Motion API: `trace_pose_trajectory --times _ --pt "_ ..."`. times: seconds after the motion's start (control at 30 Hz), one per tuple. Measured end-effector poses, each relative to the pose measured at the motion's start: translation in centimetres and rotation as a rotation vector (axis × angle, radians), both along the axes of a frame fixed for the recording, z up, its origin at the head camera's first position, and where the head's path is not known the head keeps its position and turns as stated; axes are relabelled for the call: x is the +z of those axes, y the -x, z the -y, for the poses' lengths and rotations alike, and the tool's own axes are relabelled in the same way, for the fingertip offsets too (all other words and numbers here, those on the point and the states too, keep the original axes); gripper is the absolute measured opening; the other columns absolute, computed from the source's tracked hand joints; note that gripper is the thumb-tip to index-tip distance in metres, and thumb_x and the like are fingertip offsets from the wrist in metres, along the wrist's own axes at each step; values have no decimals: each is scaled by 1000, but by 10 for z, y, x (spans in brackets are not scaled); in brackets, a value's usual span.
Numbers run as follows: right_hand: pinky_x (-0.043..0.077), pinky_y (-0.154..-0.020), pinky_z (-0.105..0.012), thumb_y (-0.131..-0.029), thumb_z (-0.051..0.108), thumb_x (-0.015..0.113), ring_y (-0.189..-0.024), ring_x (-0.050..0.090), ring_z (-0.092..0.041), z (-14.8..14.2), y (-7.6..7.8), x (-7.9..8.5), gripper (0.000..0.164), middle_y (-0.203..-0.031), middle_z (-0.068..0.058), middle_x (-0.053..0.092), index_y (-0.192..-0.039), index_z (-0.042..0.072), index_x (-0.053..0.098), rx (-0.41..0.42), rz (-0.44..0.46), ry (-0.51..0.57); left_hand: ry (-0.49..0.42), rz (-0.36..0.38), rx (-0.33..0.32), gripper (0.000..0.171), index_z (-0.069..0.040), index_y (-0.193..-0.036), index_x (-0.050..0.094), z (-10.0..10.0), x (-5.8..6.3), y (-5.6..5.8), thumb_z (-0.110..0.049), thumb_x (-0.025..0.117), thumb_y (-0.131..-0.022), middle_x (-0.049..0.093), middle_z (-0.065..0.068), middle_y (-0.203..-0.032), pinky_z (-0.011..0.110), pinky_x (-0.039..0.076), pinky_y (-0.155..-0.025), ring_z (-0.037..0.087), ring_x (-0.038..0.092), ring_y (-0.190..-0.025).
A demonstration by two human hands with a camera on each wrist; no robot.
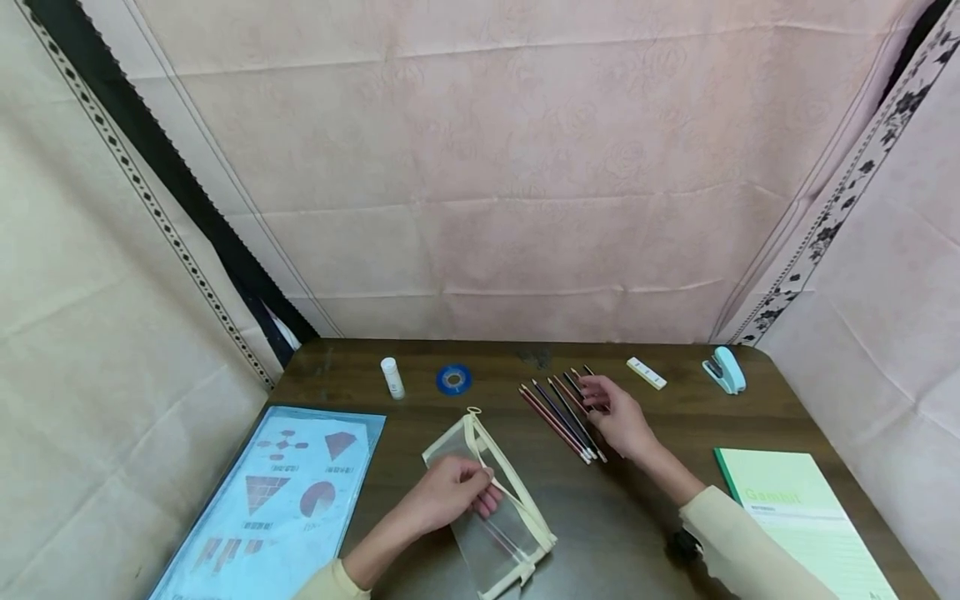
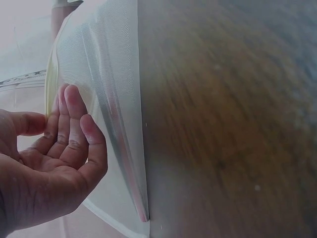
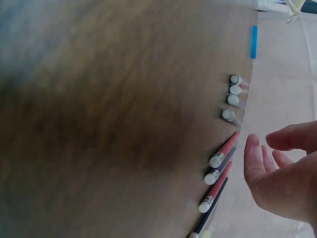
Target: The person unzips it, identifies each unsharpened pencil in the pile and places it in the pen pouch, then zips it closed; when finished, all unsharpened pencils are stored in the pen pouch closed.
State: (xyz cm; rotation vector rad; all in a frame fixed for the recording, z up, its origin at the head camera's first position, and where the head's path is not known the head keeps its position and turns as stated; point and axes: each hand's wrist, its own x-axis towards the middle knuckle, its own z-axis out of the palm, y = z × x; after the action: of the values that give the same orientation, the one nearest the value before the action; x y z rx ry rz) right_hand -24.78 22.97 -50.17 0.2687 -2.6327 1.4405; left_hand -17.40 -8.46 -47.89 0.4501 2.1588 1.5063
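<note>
My left hand [image 1: 448,496] pinches the cream zip edge of a see-through mesh pencil pouch [image 1: 486,557] between thumb and fingers. The pouch lies slanted on the table, a ring at its far end. Through its mesh in the left wrist view shows a thin pinkish pencil [image 2: 130,171]. Over the right side of a row of several pencils [image 1: 553,423] hovers my right hand [image 1: 618,419]. In the right wrist view, its thumb and fingers are apart with nothing between them, and the pencils [image 3: 218,156] lie with their white eraser ends toward the camera.
Behind the pouch lie a glue stick [image 1: 392,378] and a blue tape roll [image 1: 453,380]. An eraser-like white block [image 1: 647,373] and a light-blue stapler [image 1: 725,371] are at the back right. A blue folder [image 1: 300,467] lies left, a green notebook [image 1: 813,517] right.
</note>
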Motion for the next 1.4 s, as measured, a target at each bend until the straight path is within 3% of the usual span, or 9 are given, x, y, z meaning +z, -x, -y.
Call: trace_pose_trajectory --times 0.3,0.6,0.9,1.13,1.4 --pt "54 -80 -39 -80 -14 58 -92 65 -27 -2 8 -8 48 -104 -18 65 -126 1 55 -9 -46 -186 10 2 6 36 -5 -83 71 1 -1 -1 -31 52 -99 74 10 -80 37 59 -70 24 71 -72" --pt "54 -79 -42 -76 -11 62 -89 63 -26 -1 9 -8 48 -98 -14 66 -122 0 58 15 -83 -325 18 4 -1 33 -7 -84 73 2 1 -1 -26 51 -100 74 8 -80 37 59 -68 24 71 -72" --pt "52 -71 -38 -72 -8 69 -79 62 -20 1 11 -12 45 -88 -9 67 -115 5 64 -28 -178 -457 11 4 -7 36 -5 -83 72 -1 -2 0 -30 51 -99 74 9 -79 37 59 -68 23 71 -71" --pt "51 -66 -37 -72 -7 69 -75 61 -17 3 9 -12 45 -83 -5 67 -114 10 65 -55 -179 -514 9 4 -17 35 -2 -85 73 -3 -2 1 -22 48 -101 74 12 -81 38 59 -67 24 71 -70" --pt "48 -57 -32 -74 -6 66 -67 59 -13 5 10 -9 44 -78 -2 69 -113 13 69 -73 -134 -549 1 21 -10 35 -4 -85 73 -2 -2 1 -23 49 -100 74 10 -81 38 59 -68 23 71 -71"
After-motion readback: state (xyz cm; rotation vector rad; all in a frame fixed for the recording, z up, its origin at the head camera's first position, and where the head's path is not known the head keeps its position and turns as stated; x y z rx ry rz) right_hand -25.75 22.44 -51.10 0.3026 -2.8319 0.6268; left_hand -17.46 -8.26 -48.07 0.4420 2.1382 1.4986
